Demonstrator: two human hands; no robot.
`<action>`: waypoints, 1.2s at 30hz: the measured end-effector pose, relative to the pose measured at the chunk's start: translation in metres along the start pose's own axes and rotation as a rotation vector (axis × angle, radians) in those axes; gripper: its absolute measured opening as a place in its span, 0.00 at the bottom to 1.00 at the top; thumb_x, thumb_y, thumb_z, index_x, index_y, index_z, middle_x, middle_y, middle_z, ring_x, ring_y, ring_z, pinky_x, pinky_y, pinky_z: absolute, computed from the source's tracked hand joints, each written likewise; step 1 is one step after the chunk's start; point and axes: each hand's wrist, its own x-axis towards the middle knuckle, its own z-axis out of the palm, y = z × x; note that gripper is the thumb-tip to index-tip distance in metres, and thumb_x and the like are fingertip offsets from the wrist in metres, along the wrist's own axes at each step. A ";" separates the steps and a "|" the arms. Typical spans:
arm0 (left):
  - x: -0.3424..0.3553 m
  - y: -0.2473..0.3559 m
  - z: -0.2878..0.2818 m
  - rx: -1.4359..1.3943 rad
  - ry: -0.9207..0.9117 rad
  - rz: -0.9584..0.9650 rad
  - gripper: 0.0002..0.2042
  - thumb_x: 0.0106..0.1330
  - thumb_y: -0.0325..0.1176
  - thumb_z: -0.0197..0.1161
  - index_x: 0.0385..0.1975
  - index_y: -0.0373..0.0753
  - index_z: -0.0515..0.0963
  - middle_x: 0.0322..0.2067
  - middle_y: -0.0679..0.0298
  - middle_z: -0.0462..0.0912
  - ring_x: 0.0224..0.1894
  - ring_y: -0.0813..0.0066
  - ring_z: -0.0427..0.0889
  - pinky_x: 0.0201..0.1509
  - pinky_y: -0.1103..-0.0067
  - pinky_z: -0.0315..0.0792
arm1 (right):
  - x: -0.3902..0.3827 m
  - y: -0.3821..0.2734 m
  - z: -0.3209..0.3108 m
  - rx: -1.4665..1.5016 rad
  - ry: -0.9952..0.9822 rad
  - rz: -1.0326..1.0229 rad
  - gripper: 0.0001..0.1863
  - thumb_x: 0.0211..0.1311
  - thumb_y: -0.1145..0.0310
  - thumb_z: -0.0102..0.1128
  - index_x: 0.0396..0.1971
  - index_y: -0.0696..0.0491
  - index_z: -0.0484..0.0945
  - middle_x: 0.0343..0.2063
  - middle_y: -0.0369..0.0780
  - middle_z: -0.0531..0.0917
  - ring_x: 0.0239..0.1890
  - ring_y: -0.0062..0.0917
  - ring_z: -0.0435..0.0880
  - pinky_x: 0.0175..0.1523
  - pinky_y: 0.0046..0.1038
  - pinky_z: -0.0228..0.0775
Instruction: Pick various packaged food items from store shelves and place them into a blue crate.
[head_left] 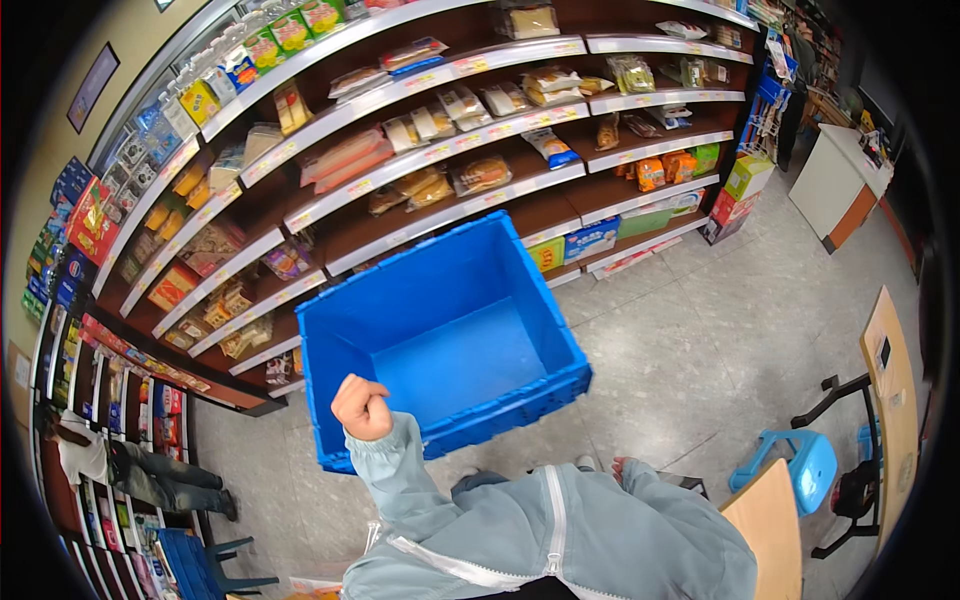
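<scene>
while the left hand point(362, 407) is closed in a tight fist on the near rim of the empty blue crate point(440, 340) — the tub reaching out ahead of it toward the snack shelves point(430, 165) — the step looks like carrying, so the next move likely needs a firm hold; the right hand is out of sight.

The person wears a pale grey-blue jacket point(560, 540) of thin, slightly crinkled cloth. A white zip point(556, 515) runs down its front, and a second white zip line point(440, 560) slants off to the left of the front zip. The left sleeve point(395, 470) is long and loose, gathered into soft folds, ending in a plain cuff at the bare left hand point(362, 408).
</scene>
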 end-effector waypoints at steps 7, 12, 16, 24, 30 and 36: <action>-0.023 -0.110 -0.116 -0.038 -0.297 -0.142 0.05 0.29 0.20 0.43 0.05 0.34 0.68 0.06 0.59 0.65 0.10 0.67 0.61 0.13 0.78 0.54 | -0.003 0.073 0.145 -0.811 -0.178 -0.321 0.06 0.51 0.64 0.45 0.27 0.48 0.70 0.13 0.37 0.70 0.15 0.24 0.67 0.19 0.25 0.63; -0.046 -0.172 -0.209 0.235 -0.414 -0.503 0.03 0.36 0.24 0.47 0.07 0.33 0.68 0.07 0.54 0.66 0.10 0.65 0.66 0.14 0.77 0.57 | -0.085 0.082 0.245 -1.075 -0.229 -0.221 0.07 0.49 0.64 0.48 0.17 0.50 0.70 0.11 0.38 0.70 0.12 0.24 0.66 0.17 0.25 0.60; -0.066 -0.211 -0.228 0.303 -0.439 -0.646 0.04 0.35 0.25 0.47 0.06 0.32 0.65 0.08 0.54 0.65 0.11 0.63 0.65 0.14 0.76 0.56 | -0.110 0.083 0.270 -0.137 0.105 -0.033 0.13 0.49 0.58 0.46 0.16 0.51 0.73 0.11 0.41 0.73 0.12 0.30 0.70 0.17 0.33 0.61; -0.059 -0.208 -0.232 0.208 -0.378 -0.533 0.05 0.32 0.24 0.46 0.04 0.32 0.58 0.08 0.53 0.61 0.13 0.57 0.61 0.16 0.72 0.54 | -0.093 0.091 0.296 -0.356 -0.029 0.109 0.12 0.51 0.60 0.46 0.18 0.52 0.72 0.12 0.39 0.73 0.12 0.27 0.70 0.16 0.28 0.60; -0.052 -0.223 -0.245 0.279 -0.407 -0.477 0.06 0.31 0.25 0.46 0.03 0.32 0.57 0.07 0.53 0.61 0.13 0.56 0.60 0.16 0.70 0.55 | -0.083 0.056 0.328 -0.487 -0.140 0.226 0.13 0.53 0.59 0.45 0.19 0.52 0.71 0.12 0.38 0.72 0.12 0.23 0.67 0.16 0.25 0.61; -0.038 -0.257 -0.262 0.194 -0.425 -0.417 0.06 0.31 0.26 0.46 0.03 0.33 0.57 0.07 0.53 0.61 0.14 0.55 0.61 0.17 0.69 0.57 | -0.027 0.024 0.275 0.091 -0.079 -0.016 0.09 0.52 0.59 0.46 0.20 0.47 0.69 0.14 0.37 0.70 0.14 0.25 0.66 0.20 0.28 0.61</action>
